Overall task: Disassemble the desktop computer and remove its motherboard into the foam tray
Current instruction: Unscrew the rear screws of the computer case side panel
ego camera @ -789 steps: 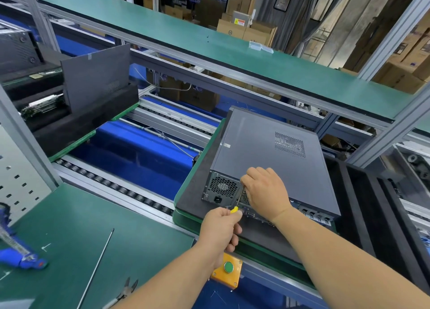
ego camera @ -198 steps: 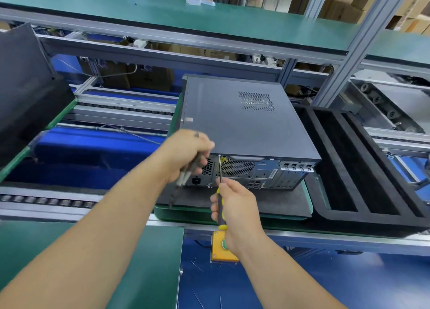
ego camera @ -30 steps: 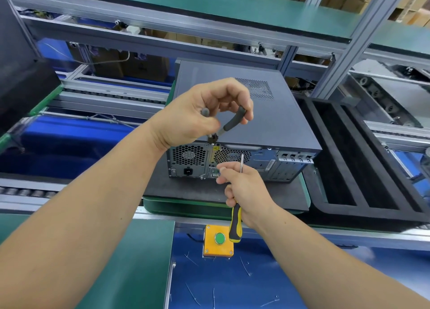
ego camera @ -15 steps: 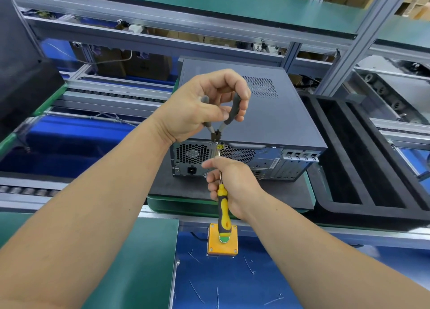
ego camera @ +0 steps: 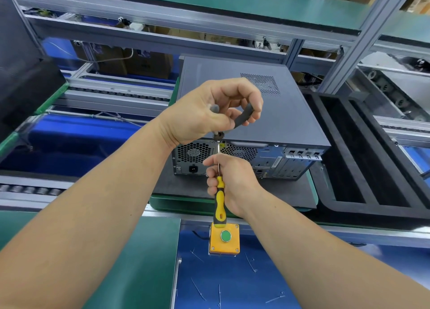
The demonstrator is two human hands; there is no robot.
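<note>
Computer location: the desktop computer (ego camera: 246,103) lies flat on a dark mat (ego camera: 279,192) on the surface, at the centre of the view, rear panel facing the person.
Foam tray: a black foam tray (ego camera: 344,159) with long slots sits at 3 o'clock, just beside the computer.
Computer look: dark grey metal case, lid still on, a mesh vent at its 1 o'clock corner; honeycomb fan grille, power socket and ports on the rear.
Handling: likely heavy, rigid and smooth-sided; best held by both side edges. The board inside is probably fragile and best lifted by its edges.
Left hand: the left hand (ego camera: 209,115) grips grey-handled pliers (ego camera: 242,120), fingers curled round the handles, nose at the rear top edge.
Right hand: the right hand (ego camera: 230,180) grips a yellow and black screwdriver (ego camera: 220,199), fingers wrapped round it, tip up beside the pliers.
Nearby: a yellow button box (ego camera: 224,239) at 6 o'clock.
</note>
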